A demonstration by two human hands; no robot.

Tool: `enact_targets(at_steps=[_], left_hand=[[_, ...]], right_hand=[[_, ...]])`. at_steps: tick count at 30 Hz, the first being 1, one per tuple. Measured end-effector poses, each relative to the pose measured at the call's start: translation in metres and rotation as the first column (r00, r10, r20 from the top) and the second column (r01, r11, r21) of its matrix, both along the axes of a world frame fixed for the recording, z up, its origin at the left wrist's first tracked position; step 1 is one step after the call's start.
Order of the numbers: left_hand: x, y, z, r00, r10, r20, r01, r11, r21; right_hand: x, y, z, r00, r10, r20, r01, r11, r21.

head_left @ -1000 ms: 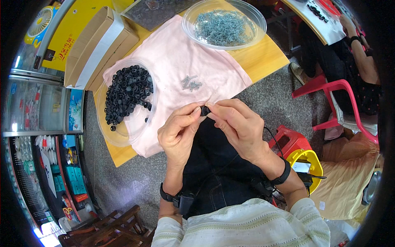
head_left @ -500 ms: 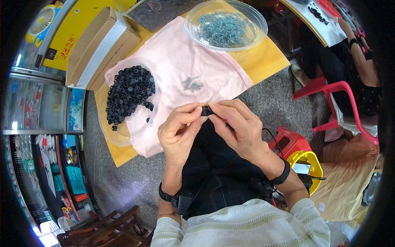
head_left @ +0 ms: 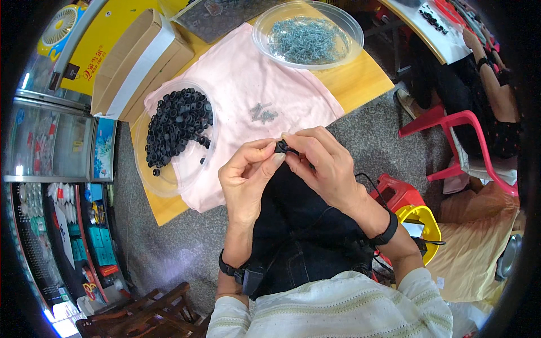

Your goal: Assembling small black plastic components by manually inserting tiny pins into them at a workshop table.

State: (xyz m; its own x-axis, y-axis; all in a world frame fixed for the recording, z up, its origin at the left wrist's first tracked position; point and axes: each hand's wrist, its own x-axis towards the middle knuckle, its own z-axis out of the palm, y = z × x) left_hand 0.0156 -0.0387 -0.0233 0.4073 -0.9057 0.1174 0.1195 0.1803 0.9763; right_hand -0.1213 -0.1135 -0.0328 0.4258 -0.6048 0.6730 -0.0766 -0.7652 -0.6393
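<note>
Between my fingertips, just past the table's front edge, is a small black cap-like piece [head_left: 282, 147]. My left hand [head_left: 245, 177] pinches one side of it with thumb and forefinger. On its other side, my right hand [head_left: 326, 163] holds it the same way, with the fingers curled in. The fingers cover much of the piece. Many similar black caps [head_left: 177, 127] lie heaped in a clear round tray [head_left: 147, 181] to the left. Just beyond my hands, a little pile of grey screws [head_left: 263, 114] rests on a pink cloth [head_left: 242, 73].
At the far side of the yellow table [head_left: 369, 84] stands a clear tub [head_left: 359, 48] of silvery screws. A cardboard box [head_left: 132, 67] is at the far left. Rightward are a pink chair [head_left: 484, 132], a red-and-yellow container [head_left: 434, 225] and another person's arm [head_left: 499, 93].
The black piece has turned between my fingers, so a rounder face of it shows. My right fingers have shifted slightly; both hands keep hold.
</note>
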Motion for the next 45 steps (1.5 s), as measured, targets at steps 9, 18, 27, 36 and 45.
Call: enact_targets(at_steps=[9,18,27,36,45], left_hand=[[-0.003,0.004,-0.002,0.975,-0.033,-0.219,0.027,0.999,-0.028],[-0.015,0.007,-0.007,0.937,-0.042,-0.348,0.042,0.999,-0.005],[-0.014,0.001,-0.002,0.914,-0.060,-0.401,0.077,0.997,0.025],[-0.006,0.009,0.001,0.993,-0.003,-0.122,-0.006,0.997,-0.072],[-0.007,0.012,0.001,0.989,0.048,0.138,-0.016,0.976,-0.219]], right_hand=[[-0.003,0.001,0.003,1.000,0.028,0.010,-0.027,0.999,-0.036],[-0.013,0.013,0.003,1.000,-0.004,0.006,0.005,0.998,-0.056],[-0.017,0.014,0.014,0.998,-0.004,0.067,-0.015,0.958,0.285],[-0.014,0.014,0.021,0.972,0.115,0.205,-0.211,0.809,0.548],[-0.007,0.015,0.019,0.916,0.144,0.374,-0.388,0.554,0.737]])
